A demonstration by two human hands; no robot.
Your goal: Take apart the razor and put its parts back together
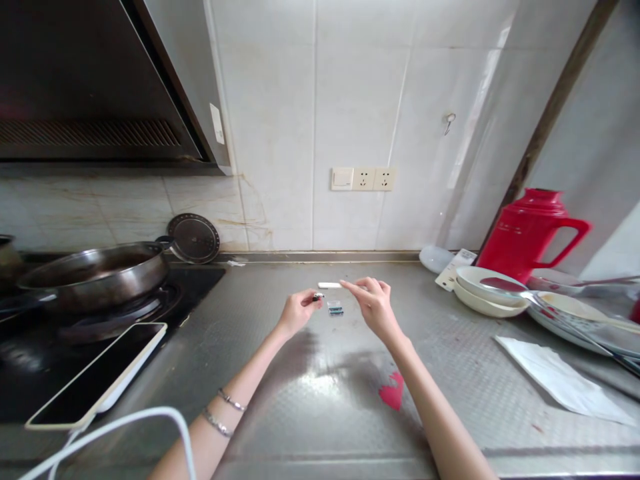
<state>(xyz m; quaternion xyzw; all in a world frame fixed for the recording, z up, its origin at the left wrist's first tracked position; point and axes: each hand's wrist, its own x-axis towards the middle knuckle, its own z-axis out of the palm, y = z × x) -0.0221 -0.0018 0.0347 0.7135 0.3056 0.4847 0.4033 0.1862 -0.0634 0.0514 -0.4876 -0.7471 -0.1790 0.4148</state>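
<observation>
Between the thumb and fingers of my left hand (299, 311) is a small black-and-white piece (318, 297), too small to name. My right hand (374, 303) stretches its index finger leftward, with the other fingers partly bent. Its fingertip meets the right end of a thin white bar (329, 285) in this view; whether they touch, I cannot tell. A small clear case (335, 308) with dark bluish strips lies on the metal counter (310, 420) between my hands.
A pan (95, 277) stands on the stove at left, near a phone (100, 377) with a white cable (125, 417). At right are a red thermos (523, 233), stacked bowls (487, 303), plates and a white paper sheet (560, 380). A red heart (393, 392) marks the counter.
</observation>
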